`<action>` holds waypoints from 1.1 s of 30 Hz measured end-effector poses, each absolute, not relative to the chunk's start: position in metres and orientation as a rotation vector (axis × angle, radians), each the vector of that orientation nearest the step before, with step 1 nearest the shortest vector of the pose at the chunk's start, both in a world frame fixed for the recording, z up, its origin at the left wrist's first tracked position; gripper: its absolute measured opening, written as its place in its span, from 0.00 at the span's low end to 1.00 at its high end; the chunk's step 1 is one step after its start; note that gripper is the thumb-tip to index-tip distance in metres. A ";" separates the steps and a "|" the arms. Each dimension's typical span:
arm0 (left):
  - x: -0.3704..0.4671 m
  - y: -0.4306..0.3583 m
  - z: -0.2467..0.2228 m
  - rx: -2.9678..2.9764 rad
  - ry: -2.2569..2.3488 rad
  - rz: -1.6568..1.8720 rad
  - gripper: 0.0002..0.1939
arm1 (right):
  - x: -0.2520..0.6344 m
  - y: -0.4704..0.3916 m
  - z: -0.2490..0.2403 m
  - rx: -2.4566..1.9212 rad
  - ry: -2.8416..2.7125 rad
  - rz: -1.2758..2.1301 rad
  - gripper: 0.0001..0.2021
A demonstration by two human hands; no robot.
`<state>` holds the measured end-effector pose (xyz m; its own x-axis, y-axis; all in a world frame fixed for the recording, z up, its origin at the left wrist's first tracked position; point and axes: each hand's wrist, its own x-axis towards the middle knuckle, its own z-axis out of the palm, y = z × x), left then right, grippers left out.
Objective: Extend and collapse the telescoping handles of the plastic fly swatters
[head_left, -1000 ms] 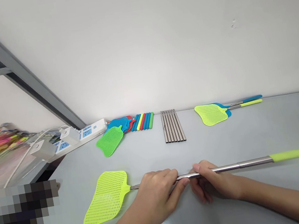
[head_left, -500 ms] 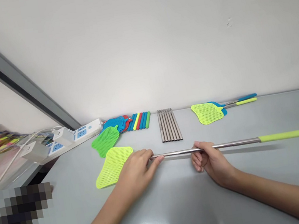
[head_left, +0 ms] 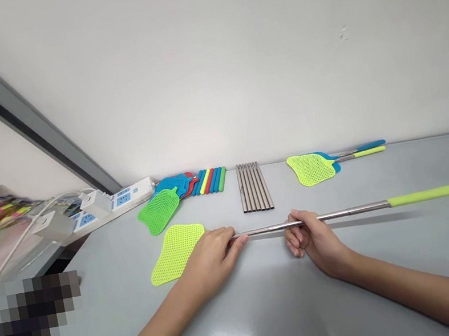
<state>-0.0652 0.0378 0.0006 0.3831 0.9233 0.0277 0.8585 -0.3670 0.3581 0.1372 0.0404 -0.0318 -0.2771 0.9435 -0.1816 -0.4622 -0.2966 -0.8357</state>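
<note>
Over grey tabletop [head_left: 274, 304], we hold one yellow swatter [head_left: 354, 210] left-to-right, left hand [head_left: 213, 254] gripping near its mesh head [head_left: 174, 255], right hand [head_left: 315, 236] pinching mid-shaft.

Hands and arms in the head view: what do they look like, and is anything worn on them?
They are a person's, not a machine's. The bare human left hand and bare human right hand show no gloves, rings or watches. The left forearm and right forearm are slim and tapering, with no sleeves, cables or printed markings in view.
</note>
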 end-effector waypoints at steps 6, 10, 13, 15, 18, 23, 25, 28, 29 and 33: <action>-0.065 0.037 0.003 2.343 1.572 0.288 0.20 | 0.136 0.041 -0.032 -0.858 -0.847 1.760 0.20; -0.065 0.037 0.003 2.342 1.566 0.283 0.20 | 0.137 0.041 -0.031 -0.860 -0.858 1.753 0.20; -0.065 0.037 0.003 2.335 1.571 0.270 0.20 | 0.137 0.041 -0.030 -0.868 -0.861 1.755 0.20; -0.065 0.037 0.002 2.334 1.572 0.262 0.20 | 0.137 0.041 -0.030 -0.875 -0.857 1.753 0.20; -0.065 0.038 0.002 2.335 1.563 0.277 0.20 | 0.136 0.042 -0.029 -0.883 -0.849 1.745 0.20; -0.065 0.038 0.003 2.330 1.566 0.301 0.20 | 0.136 0.042 -0.028 -0.878 -0.841 1.754 0.20; -0.065 0.038 0.002 2.333 1.567 0.291 0.20 | 0.137 0.042 -0.029 -0.877 -0.837 1.756 0.20; -0.065 0.038 0.002 2.337 1.566 0.283 0.20 | 0.136 0.042 -0.029 -0.879 -0.839 1.760 0.20; -0.065 0.038 0.002 2.337 1.566 0.286 0.19 | 0.136 0.042 -0.029 -0.881 -0.839 1.762 0.20; -0.065 0.039 0.003 2.344 1.558 0.295 0.19 | 0.136 0.042 -0.028 -0.885 -0.835 1.763 0.20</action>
<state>-0.0649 0.0393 0.0026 0.3871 0.9220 -0.0002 0.8581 -0.3602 0.3660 0.1362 0.0419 -0.0279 -0.2775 0.9405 -0.1962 -0.4442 -0.3067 -0.8418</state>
